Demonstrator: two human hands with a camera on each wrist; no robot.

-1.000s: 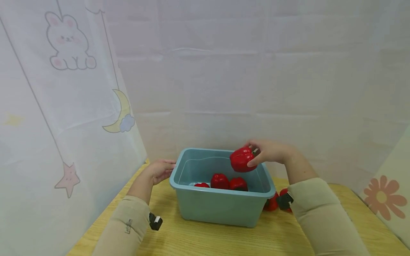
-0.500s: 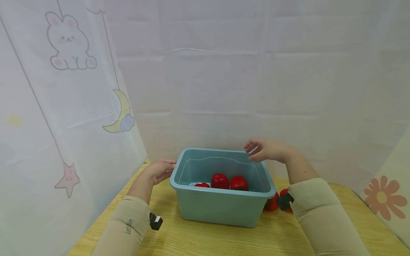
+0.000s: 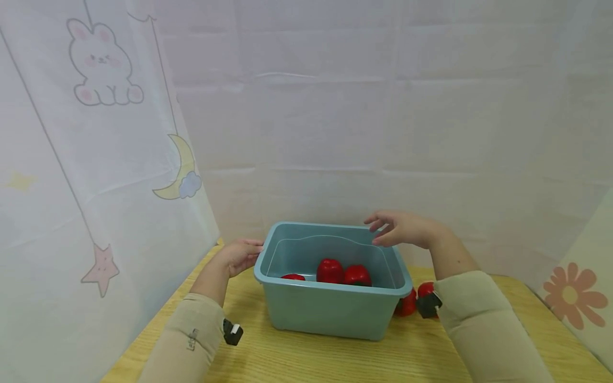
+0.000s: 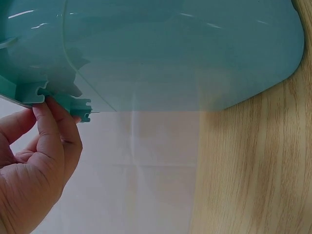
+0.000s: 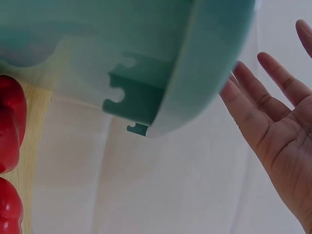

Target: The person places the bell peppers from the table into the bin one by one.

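A teal plastic bin stands on the wooden table. Three red bell peppers lie inside it: one in the middle, one to its right, and one low at the left. My left hand holds the bin's left rim, its fingertips under the lip of the bin. My right hand hovers empty above the bin's back right corner. In the right wrist view the right hand has straight fingers beside the bin.
Two more red peppers lie on the table just right of the bin, also visible as peppers in the right wrist view. White cloth walls with cartoon prints close in on the left, back and right.
One second ago my right hand held a red pepper over the bin. It let go, the pepper fell in among the others, and the hand now stays open above the corner.
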